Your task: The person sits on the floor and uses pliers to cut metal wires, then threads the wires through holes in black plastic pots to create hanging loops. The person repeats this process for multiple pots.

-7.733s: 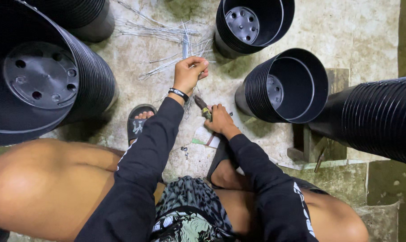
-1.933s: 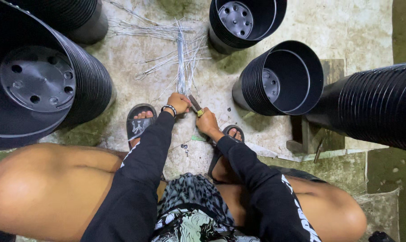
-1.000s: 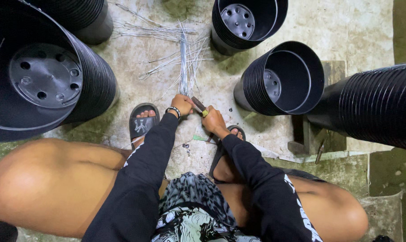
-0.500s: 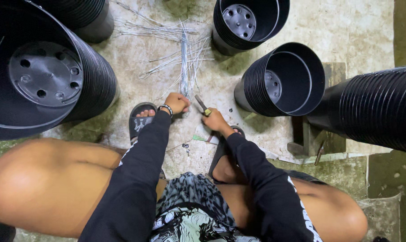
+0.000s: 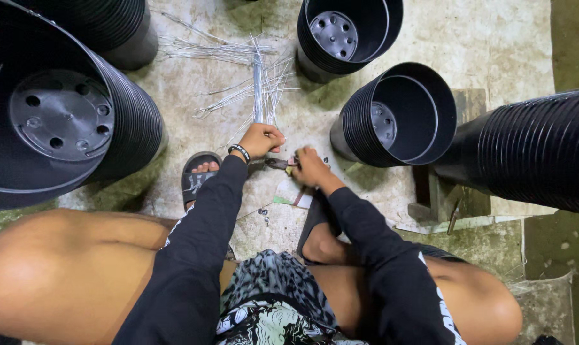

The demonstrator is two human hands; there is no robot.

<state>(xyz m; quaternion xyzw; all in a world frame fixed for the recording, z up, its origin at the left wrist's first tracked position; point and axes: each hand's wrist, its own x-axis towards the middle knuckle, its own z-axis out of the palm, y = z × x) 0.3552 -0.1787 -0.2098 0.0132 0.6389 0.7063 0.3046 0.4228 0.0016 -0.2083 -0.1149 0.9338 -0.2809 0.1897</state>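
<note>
I squat over a concrete floor in black long sleeves. My left hand (image 5: 262, 138), with a dark wristband, pinches the near ends of a bundle of thin grey wires (image 5: 259, 83) that fan out away from me. Just to its right, my right hand (image 5: 310, 167) is closed around the handles of small pliers (image 5: 278, 163), whose jaws point left towards the wire ends under my left hand. A few tiny wire offcuts (image 5: 262, 213) lie on the floor between my feet.
Stacks of black plastic pots surround me: a big one at left (image 5: 59, 115), one at top (image 5: 347, 32), one at centre right (image 5: 398, 115), a lying stack at far right (image 5: 532, 150). My sandalled left foot (image 5: 197, 176) is near the wires. Wood scraps (image 5: 436, 198) lie at right.
My left hand drew the wire bundle back towards me from farther out. In the last second my right hand brought the pliers low and to the left, close to the wire ends.
</note>
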